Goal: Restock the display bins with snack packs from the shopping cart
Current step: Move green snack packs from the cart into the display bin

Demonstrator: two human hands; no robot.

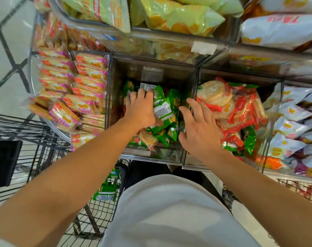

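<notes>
Nearest the camera: pale shirt front (169,211) and both forearms, reaching forward to the middle bin (114,97), the landmark for all that follows.
Shopping cart (36,139): left of and below the middle bin; a few green snack packs (105,191) lie in its wire basket, well short of either hand.
Pink-pack bin (71,90): just left of the middle bin, filled with stacked pink-and-orange cracker packs.
Left hand (140,108): inside the middle bin, fingers spread and curled down over the green packs (162,111); probably pressing or gripping them, though the palm hides the contact.
Middle bin contents: loose green packs heaped toward its front, back half bare; one round cracker pack (148,138) at the front.
Right hand (199,129): over the middle bin's right wall, fingers apart and relaxed, holding nothing.
Key relation: green packs lie directly under the left hand, and just left of the right hand; long axes jumbled.
Red-pack bin (239,111): just right of the middle bin, red round-cracker packs with stray green ones.
</notes>
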